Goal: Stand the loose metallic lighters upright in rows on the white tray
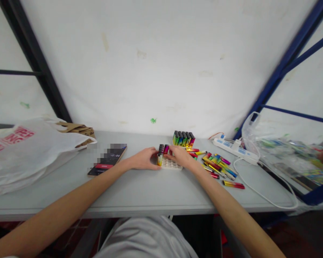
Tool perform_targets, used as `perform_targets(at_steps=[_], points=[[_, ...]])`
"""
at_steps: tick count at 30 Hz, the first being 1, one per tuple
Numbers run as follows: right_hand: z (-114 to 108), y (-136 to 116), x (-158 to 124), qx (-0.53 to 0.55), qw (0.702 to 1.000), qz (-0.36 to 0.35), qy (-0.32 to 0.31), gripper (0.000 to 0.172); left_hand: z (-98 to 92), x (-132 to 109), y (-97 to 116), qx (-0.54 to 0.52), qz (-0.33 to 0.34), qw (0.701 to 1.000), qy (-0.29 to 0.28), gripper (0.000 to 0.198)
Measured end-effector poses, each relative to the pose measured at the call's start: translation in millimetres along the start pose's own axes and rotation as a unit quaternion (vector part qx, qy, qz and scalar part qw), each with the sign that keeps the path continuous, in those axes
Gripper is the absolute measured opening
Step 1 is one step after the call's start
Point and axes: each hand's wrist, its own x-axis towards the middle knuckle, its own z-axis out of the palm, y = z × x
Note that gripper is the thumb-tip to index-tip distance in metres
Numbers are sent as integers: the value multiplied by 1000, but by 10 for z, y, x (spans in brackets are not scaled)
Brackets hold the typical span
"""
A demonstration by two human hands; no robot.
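A white tray (172,165) with rows of round holes lies on the table in front of me. Along its left side stands a row of upright lighters (160,159) with black tops. My left hand (146,159) curls around that side, thumb at the near corner and fingers behind, steadying tray and lighters. A magenta lighter (166,149) stands upright at the tray's far side, just right of the row. My right hand (179,154) reaches over the tray's right part, its fingertips closed at the magenta lighter; their exact contact is partly hidden.
Loose shiny lighters (216,165) lie right of my right hand. Behind stands a block of upright lighters (183,139). A power strip (235,150) with a white cable (269,202) is farther right. Left are a phone (109,159) and a white plastic bag (29,154).
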Motion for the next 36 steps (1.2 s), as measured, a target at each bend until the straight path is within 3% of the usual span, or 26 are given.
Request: perform_targets(at_steps=[3,5,8,10,13,17,22,25,29,33,36], points=[[-176,141,-97,92,996,-22,0,30,2,-4,5,-2,-8,1000,-3,51],[-339,266,-187,103,993,22,54,37,5,-6,8,-5,-15,1000,-3,53],[-564,455,-325,7,985,125,123,52,4,-9,17,-7,-21,1000,-3,53],[-655,561,-403,-64,975,169,125,61,-3,-10,25,-9,-22,1000,-2,52],[-683,679,-478,-86,975,188,77,60,-16,-12,32,-7,-20,1000,-6,54],[-582,798,-494,-34,993,113,-22,29,-28,-17,35,-7,-20,1000,-11,54],[-463,869,-491,-69,988,111,-76,17,-28,-20,39,-6,-21,1000,-7,55],[-492,805,-499,-27,993,115,-19,20,-20,-20,38,-3,-21,1000,-1,54],[-575,614,-468,93,982,138,85,37,-5,-20,25,-12,-17,1000,4,55],[-531,436,-377,221,956,108,159,47,8,-15,8,-12,-15,1000,7,55],[-443,343,-309,292,929,134,183,48,18,-12,-1,-6,-13,1000,5,56]])
